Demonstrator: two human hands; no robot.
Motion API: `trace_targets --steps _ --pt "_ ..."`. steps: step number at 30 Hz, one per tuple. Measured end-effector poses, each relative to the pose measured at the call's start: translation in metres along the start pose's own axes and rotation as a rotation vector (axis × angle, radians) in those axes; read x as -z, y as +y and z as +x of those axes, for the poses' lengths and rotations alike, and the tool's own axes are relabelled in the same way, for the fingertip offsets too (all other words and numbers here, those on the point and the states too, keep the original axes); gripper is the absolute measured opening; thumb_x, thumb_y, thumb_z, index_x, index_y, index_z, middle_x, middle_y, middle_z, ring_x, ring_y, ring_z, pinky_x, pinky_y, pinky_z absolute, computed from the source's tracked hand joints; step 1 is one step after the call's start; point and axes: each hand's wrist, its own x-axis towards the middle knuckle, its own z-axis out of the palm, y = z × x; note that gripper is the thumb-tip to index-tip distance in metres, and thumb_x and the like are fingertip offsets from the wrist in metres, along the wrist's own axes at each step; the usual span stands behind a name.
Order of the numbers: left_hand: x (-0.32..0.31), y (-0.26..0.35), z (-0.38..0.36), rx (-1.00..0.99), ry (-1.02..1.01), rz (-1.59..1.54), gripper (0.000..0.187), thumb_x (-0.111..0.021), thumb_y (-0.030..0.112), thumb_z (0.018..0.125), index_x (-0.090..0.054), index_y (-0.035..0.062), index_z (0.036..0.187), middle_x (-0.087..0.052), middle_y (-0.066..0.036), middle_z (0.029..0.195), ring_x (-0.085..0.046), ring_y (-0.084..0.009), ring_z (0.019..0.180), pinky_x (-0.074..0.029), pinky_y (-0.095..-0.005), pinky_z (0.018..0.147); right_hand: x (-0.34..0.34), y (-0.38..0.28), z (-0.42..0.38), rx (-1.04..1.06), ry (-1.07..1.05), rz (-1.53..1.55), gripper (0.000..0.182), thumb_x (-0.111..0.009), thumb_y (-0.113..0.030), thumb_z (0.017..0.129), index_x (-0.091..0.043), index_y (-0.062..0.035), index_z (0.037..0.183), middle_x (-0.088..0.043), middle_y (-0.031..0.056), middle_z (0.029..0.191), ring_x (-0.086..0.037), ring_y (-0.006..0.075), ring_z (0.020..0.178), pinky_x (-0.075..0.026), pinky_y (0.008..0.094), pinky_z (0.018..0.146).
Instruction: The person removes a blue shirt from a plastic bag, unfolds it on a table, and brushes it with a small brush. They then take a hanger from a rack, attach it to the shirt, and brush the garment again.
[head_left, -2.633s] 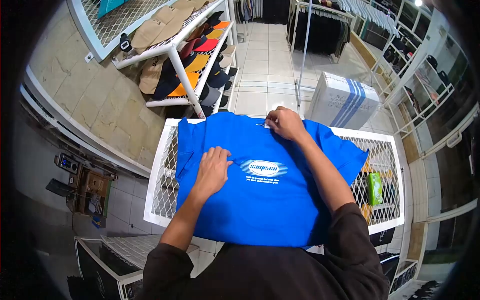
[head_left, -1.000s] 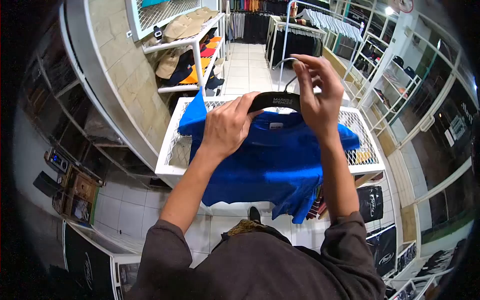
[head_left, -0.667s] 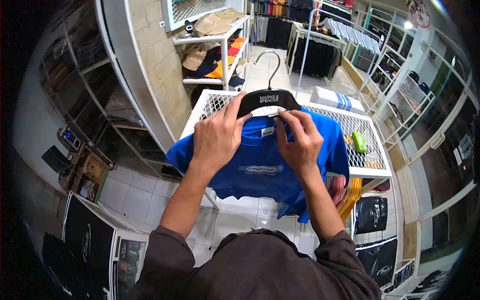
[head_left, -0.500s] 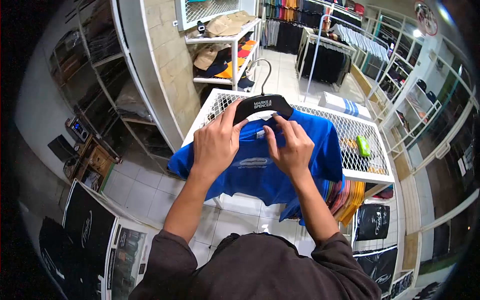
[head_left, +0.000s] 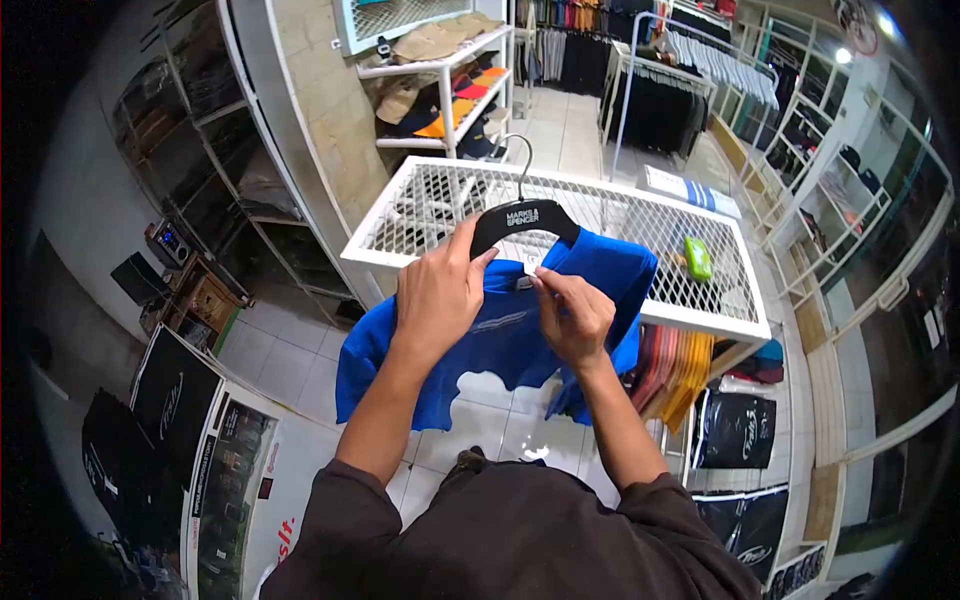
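Note:
A blue shirt (head_left: 490,340) hangs on a black hanger (head_left: 522,218) with white lettering and a metal hook, held up in front of the white mesh table. My left hand (head_left: 440,295) grips the shirt's collar and the hanger's left arm between thumb and fingers. At the right side of the neckline, my right hand (head_left: 575,312) pinches a small white tag (head_left: 532,264) between thumb and index finger. The lower part of the shirt droops between my forearms.
Beyond the shirt stands the white mesh table (head_left: 400,178), with a green packet (head_left: 697,258) on it. Folded striped and yellow clothes (head_left: 680,370) lie below its right side. Shelves with caps (head_left: 455,110) stand behind, and a clothes rack (head_left: 700,60) farther back.
My right hand has closed on the white tag, which now stands up from the collar. The hanger and shirt sit slightly lower, and more of the mesh table shows.

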Motion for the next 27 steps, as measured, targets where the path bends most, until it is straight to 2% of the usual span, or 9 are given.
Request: trace_targets --steps 2,7,10,13,14,18,21,25,27 --pt "-0.006 0.017 -0.005 0.032 -0.008 -0.064 0.036 -0.062 0.021 0.097 -0.057 0.0055 0.128 -0.071 -0.024 0.094 -0.068 -0.0452 0.084 -0.052 -0.0544 0.07 0.023 0.007 -0.015 0.223 -0.002 -0.016 0.026 -0.083 -0.003 0.08 -0.074 -0.0039 0.104 -0.075 0.0082 0.084 -0.069 0.0189 0.062 -0.052 0.0282 0.053" --pt "-0.02 0.055 -0.021 0.112 -0.093 -0.091 0.039 -0.066 0.024 0.096 -0.06 0.0017 0.128 -0.07 -0.029 0.094 -0.067 -0.0485 0.089 -0.052 -0.0526 0.074 0.065 -0.002 -0.043 0.153 -0.048 0.007 0.028 -0.086 -0.004 0.076 -0.075 -0.0028 0.102 -0.077 0.0111 0.089 -0.073 0.0185 0.066 -0.055 0.0268 0.056" --pt "-0.031 0.072 -0.026 0.089 -0.119 -0.173 0.041 -0.067 0.025 0.096 -0.059 0.0003 0.129 -0.069 -0.031 0.094 -0.067 -0.0489 0.089 -0.052 -0.0524 0.075 0.078 -0.001 -0.061 -0.183 0.026 0.096 0.02 -0.086 -0.003 0.077 -0.076 0.0006 0.094 -0.076 0.0131 0.084 -0.074 0.0174 0.066 -0.057 0.0257 0.059" --pt "-0.036 0.086 -0.029 0.154 -0.178 -0.21 0.043 -0.071 0.027 0.094 -0.062 -0.0015 0.125 -0.069 -0.032 0.1 -0.068 -0.048 0.095 -0.052 -0.0509 0.079 0.087 -0.017 -0.076 -0.836 0.23 0.456 0.015 -0.079 0.0 0.087 -0.074 0.0012 0.102 -0.077 0.0073 0.09 -0.071 0.0126 0.071 -0.059 0.0254 0.064" --pt "-0.038 0.086 -0.03 0.101 -0.166 -0.243 0.044 -0.073 0.028 0.092 -0.063 -0.002 0.123 -0.068 -0.032 0.105 -0.067 -0.0471 0.098 -0.052 -0.0497 0.081 0.093 -0.016 -0.084 -0.92 0.234 0.599 0.013 -0.073 0.001 0.092 -0.073 -0.0005 0.105 -0.074 0.0072 0.099 -0.071 0.0123 0.076 -0.059 0.025 0.064" --pt "-0.05 0.092 -0.028 -0.03 -0.165 -0.291 0.038 -0.08 0.022 0.083 -0.068 -0.0033 0.109 -0.069 -0.026 0.1 -0.067 -0.0431 0.092 -0.052 -0.0452 0.079 0.113 0.0 -0.102 -0.653 0.19 0.359 0.014 -0.068 0.004 0.094 -0.073 -0.0035 0.105 -0.065 0.0096 0.102 -0.067 0.0122 0.083 -0.056 0.0229 0.066" --pt "-0.058 0.1 -0.027 -0.05 -0.172 -0.235 0.028 -0.078 0.014 0.08 -0.068 -0.0032 0.1 -0.065 -0.021 0.085 -0.065 -0.0399 0.078 -0.051 -0.0438 0.071 0.132 0.012 -0.087 -0.381 0.094 0.077 0.027 -0.063 0.013 0.087 -0.071 -0.0047 0.106 -0.061 0.0113 0.099 -0.067 0.0227 0.078 -0.056 0.0338 0.069" --pt "-0.068 0.105 -0.028 -0.083 -0.149 -0.249 0.018 -0.073 0.01 0.082 -0.07 0.0021 0.099 -0.067 -0.018 0.091 -0.066 -0.0415 0.082 -0.051 -0.0485 0.074 0.152 0.02 -0.063 -0.328 -0.062 -0.013 0.035 -0.062 0.013 0.081 -0.07 -0.0093 0.108 -0.061 0.0113 0.101 -0.069 0.028 0.078 -0.057 0.0366 0.068" --pt "-0.069 0.107 -0.027 -0.096 -0.142 -0.252 0.016 -0.072 0.009 0.082 -0.07 0.0033 0.098 -0.067 -0.017 0.091 -0.066 -0.0414 0.082 -0.051 -0.0487 0.073 0.163 0.016 -0.052 -0.334 -0.266 -0.227 0.041 -0.063 0.01 0.077 -0.07 -0.0133 0.11 -0.061 0.0109 0.103 -0.07 0.0312 0.08 -0.058 0.0394 0.069"
